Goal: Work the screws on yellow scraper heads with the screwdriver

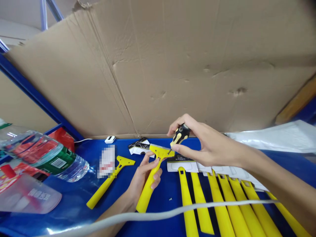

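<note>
My left hand (pixel 145 174) is wrapped round the handle of a yellow scraper (pixel 148 188), whose wide head points up and away from me. In my right hand (pixel 204 141) is a short screwdriver (pixel 180 134) with a black and pale yellow handle. Its tip meets the right part of the scraper's head, near a screw hole. A second yellow scraper (pixel 106 187) lies on the blue table to the left. A small screw (pixel 170 198) rests on the table below my hands.
Several yellow scrapers (pixel 189 204) with white and black card sleeves lie in a row at the right. A pale cable (pixel 148 215) crosses the foreground. On the left are a water bottle (pixel 54 158) and a plastic cup (pixel 37 196). Cardboard (pixel 185 82) stands behind the table.
</note>
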`<state>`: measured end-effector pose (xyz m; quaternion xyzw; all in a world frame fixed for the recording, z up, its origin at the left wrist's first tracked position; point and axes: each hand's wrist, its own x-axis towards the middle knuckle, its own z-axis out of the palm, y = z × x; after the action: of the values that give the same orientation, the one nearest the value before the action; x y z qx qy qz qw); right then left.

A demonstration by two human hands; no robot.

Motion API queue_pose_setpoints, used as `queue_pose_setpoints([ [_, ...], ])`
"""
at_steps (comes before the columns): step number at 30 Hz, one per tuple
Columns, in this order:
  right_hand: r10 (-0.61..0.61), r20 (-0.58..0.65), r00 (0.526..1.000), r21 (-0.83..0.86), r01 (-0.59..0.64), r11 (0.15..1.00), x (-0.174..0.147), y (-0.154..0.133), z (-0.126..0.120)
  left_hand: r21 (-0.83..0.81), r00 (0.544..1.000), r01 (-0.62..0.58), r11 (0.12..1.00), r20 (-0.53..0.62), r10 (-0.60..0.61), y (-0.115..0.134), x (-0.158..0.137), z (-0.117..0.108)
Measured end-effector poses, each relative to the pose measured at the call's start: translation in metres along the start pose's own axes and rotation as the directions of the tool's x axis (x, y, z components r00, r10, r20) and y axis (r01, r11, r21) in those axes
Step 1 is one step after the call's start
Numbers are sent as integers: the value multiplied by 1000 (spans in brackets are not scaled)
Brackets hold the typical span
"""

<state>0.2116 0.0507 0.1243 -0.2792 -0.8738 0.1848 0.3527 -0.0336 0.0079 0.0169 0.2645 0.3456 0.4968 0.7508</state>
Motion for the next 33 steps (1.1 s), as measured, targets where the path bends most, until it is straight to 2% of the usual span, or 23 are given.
queue_pose_setpoints([
  [5,2,9,1000,121,-3,993,0,1,0,-32,1000,-7,999,-3,7,1,-2,1],
  [10,-29,-4,1000,13,29,1000,1,1,0,-32,1000,19,999,3,-19,0,-2,2],
  [17,-23,15,1000,112,21,993,1,2,0,-98,999,-21,995,-39,18,7,-2,0],
  [25,-8,-11,1000,52,9,999,1,3,6,-61,998,-43,997,-38,41,9,1,-2],
  [27,-3,-43,999,88,7,996,1,0,7,-31,997,-77,997,-26,77,12,1,-2],
  [31,8,-203,979,198,33,980,2,-7,5,18,985,-173,985,-17,173,22,0,-1],
  [33,37,-208,978,288,25,957,1,-10,3,24,975,-219,975,-30,220,26,0,-2],
])
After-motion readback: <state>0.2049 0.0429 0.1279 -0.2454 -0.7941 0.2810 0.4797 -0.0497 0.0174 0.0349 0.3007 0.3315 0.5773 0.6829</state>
